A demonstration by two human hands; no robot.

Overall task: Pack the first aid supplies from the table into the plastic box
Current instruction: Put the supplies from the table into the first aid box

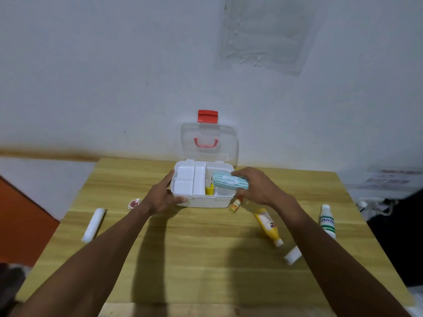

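The right hand (256, 186) gripped a teal striped wipes pack (230, 183) by its right end, holding it just over the open right compartment of the white plastic box (203, 201), its long axis running left to right along that opening. The left hand (163, 197) clasped the box's left wall, steadying it on the wooden table (194, 252). To go in, the pack probably needed only to drop straight down, the right hand being the nearer.

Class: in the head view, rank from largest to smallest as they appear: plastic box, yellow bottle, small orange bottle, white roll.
1. plastic box
2. yellow bottle and white roll: similar length, unsure
3. small orange bottle
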